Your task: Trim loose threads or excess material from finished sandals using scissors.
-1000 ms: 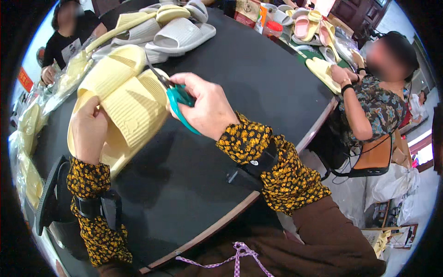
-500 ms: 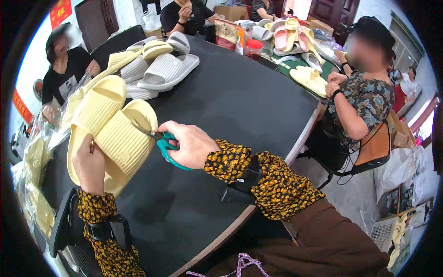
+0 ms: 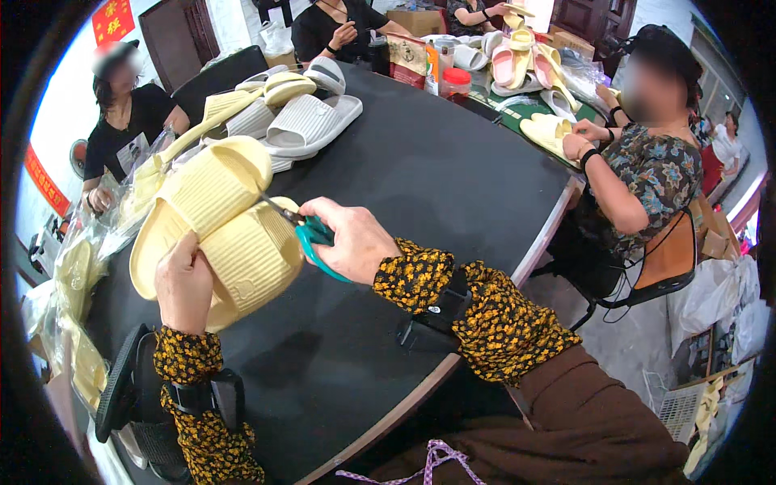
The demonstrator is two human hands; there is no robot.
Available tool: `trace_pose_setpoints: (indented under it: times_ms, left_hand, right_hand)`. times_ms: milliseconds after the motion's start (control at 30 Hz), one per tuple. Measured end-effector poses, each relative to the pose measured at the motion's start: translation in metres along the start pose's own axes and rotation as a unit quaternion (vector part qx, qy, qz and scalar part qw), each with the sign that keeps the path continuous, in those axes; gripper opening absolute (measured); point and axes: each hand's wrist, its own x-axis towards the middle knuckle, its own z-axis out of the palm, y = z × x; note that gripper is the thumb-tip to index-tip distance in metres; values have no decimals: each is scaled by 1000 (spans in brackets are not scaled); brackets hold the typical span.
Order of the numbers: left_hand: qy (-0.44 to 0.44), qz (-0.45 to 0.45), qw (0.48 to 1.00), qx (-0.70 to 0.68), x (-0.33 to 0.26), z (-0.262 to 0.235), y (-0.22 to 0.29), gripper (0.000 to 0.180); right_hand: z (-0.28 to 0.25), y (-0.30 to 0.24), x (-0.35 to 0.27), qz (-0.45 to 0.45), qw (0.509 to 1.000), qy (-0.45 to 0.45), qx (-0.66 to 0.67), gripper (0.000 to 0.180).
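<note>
Left hand (image 3: 184, 279) up, right hand (image 3: 353, 242) alongside, over the black table (image 3: 453, 178)! Grey slippers (image 3: 303, 125) crowd just beyond, partly hidden; bagged slippers (image 3: 78, 275) line the left side. Now the grip: the left clamps a pair of yellow slippers (image 3: 246, 246), thumb on top; the right curls round teal-handled scissors (image 3: 315, 232), blades reaching between the two.

Red-lidded jar (image 3: 456, 81) near a pouch (image 3: 407, 63)

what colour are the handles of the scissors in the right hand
The scissors handles are teal green, seen best in the head view.
</note>
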Motion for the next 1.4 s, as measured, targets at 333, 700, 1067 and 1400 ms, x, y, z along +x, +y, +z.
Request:
trace_pose_setpoints:
  times_ms: [333,700,1067,1400]
  left_hand:
    - [-47,46,998,24,-1,-7,21,9]
    - [-84,101,990,49,3,0,27,6]
    - [-114,132,980,92,-13,-18,18,24]
    - [-92,107,983,121,-7,-32,53,24]
  right_hand:
    - [-1,2,3,44,998,-20,-44,35]
    - [-6,7,6,62,998,9,-25,33]
    - [6,10,3,69,993,86,46,42]
    - [3,13,4,46,988,134,57,45]
